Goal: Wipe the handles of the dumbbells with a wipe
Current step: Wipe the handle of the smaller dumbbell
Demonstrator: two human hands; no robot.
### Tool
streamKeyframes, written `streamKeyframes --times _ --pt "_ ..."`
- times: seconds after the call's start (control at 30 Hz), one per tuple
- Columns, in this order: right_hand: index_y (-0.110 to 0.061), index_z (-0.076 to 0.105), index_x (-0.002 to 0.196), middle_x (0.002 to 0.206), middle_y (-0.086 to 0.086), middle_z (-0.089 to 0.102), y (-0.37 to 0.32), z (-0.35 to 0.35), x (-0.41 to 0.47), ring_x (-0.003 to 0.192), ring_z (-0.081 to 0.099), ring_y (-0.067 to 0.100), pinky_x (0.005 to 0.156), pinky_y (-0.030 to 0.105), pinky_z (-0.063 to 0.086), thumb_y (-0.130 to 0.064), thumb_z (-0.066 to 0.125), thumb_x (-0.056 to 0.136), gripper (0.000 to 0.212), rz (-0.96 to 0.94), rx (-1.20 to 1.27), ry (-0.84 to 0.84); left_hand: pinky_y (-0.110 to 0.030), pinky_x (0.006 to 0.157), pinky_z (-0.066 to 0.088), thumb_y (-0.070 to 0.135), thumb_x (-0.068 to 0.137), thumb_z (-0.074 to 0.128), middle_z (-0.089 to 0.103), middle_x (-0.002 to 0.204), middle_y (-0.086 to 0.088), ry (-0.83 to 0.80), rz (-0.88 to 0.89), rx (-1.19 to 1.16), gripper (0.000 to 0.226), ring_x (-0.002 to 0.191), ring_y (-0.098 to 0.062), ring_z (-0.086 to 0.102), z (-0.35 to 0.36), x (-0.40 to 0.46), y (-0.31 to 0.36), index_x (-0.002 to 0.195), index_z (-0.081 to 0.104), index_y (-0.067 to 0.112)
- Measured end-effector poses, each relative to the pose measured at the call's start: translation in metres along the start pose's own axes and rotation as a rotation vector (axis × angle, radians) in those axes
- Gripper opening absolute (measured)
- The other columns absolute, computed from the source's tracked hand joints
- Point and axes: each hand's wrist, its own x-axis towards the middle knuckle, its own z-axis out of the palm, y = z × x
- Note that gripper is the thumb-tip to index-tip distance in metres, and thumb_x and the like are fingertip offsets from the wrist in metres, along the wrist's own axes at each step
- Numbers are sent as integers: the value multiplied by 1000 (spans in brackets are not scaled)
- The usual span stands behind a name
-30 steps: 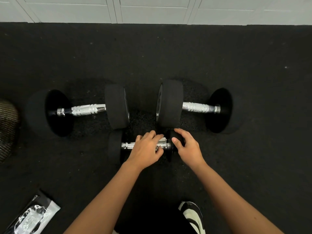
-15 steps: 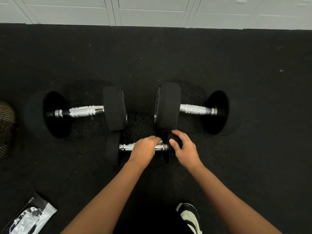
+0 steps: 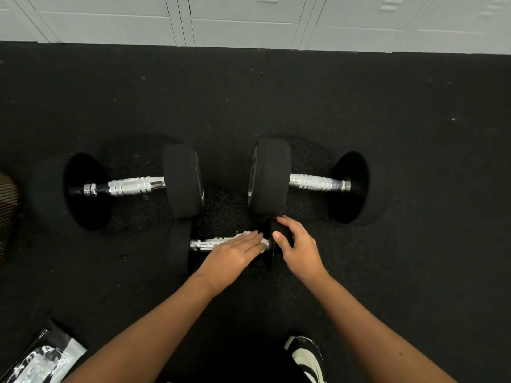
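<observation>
A: Where is your left hand [image 3: 235,251] right now?

B: Your left hand lies flat over the chrome handle [image 3: 210,242] of the small dumbbell [image 3: 179,244], fingers straight and close together, pressing a white wipe [image 3: 264,241] onto the bar. Only scraps of the wipe show, at your fingertips and above your knuckles.

A: And your right hand [image 3: 300,246]?

B: It grips the right-hand black head [image 3: 279,230] of that same small dumbbell, fingers curled over the top and the thumb on the near face.

A: Where does the small dumbbell sit?

B: On the black rubber floor [image 3: 414,120], directly in front of you, just on the near side of 2 larger dumbbells. The left large dumbbell [image 3: 182,181] and the right large dumbbell [image 3: 272,175] lie end to end, their inner heads close together but apart. Your right fingertips are just beside the inner head of the right one; whether they touch it you cannot tell.

A: Anything else around you?

B: A black and white wipes packet [image 3: 41,357] lies on the floor at lower left, a black and white shoe [image 3: 307,357] shows between your forearms, and pale grey lockers [image 3: 243,20] run along the far edge of the floor.
</observation>
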Motion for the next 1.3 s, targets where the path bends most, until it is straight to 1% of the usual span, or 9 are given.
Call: streamKeyframes --times 0.17,0.3,0.47,0.67,0.73,0.83,1.0,1.13,1.3 --pt "-16 50 131 139 1 47 1 0 0 131 39 13 110 37 34 -21 56 91 40 -7 -2 -3 -31 89 49 -1 47 88 68 113 -10 33 -66 5 64 105 -20 65 5 3 4 107 69 8" --pt "-16 50 131 139 1 46 1 0 -1 131 39 13 110 37 34 -21 55 92 40 -14 6 2 -32 90 49 1 51 87 66 115 -11 19 35 33 61 107 -21 64 2 -4 3 109 68 8" --pt "-16 49 132 140 1 46 1 0 -1 132 38 12 110 37 34 -22 55 92 41 -16 -5 1 -32 79 57 -5 42 88 70 106 -12 65 -78 25 63 98 -21 68 7 6 -2 102 70 6" --pt "-16 49 132 141 1 45 1 1 -1 133 37 12 110 38 34 -21 55 92 40 -16 1 7 -31 88 50 -1 52 86 67 113 -12 42 49 44 58 104 -21 65 2 -3 -5 107 69 7" --pt "-16 49 132 141 1 45 1 1 -2 133 37 12 110 37 34 -21 55 92 41 -12 6 6 -30 81 53 -4 46 87 69 108 -11 58 -7 52 61 99 -21 67 1 -1 -9 104 70 7" --pt "-16 49 132 141 1 45 0 1 -2 133 37 12 111 36 33 -21 55 92 41 -11 7 9 -25 72 56 0 39 90 72 100 -7 56 -44 43 61 91 -17 70 2 11 -5 97 73 10" --pt "-17 50 131 141 1 45 2 1 -2 132 38 12 110 37 34 -22 56 92 40 -7 19 9 -32 90 49 2 52 87 67 115 -11 18 86 59 60 106 -21 64 0 -6 -5 108 69 8" --pt "-17 50 130 141 1 46 2 1 -1 132 39 12 110 37 34 -22 56 91 40 1 25 11 -31 89 49 0 49 88 67 113 -11 50 -6 59 62 105 -21 65 3 -1 -2 108 69 8" --pt "-18 50 131 142 1 45 2 2 -2 133 38 12 111 35 33 -23 56 92 40 -1 23 13 -33 97 43 3 57 85 65 119 -11 38 113 79 56 113 -22 60 8 -10 5 110 68 8"
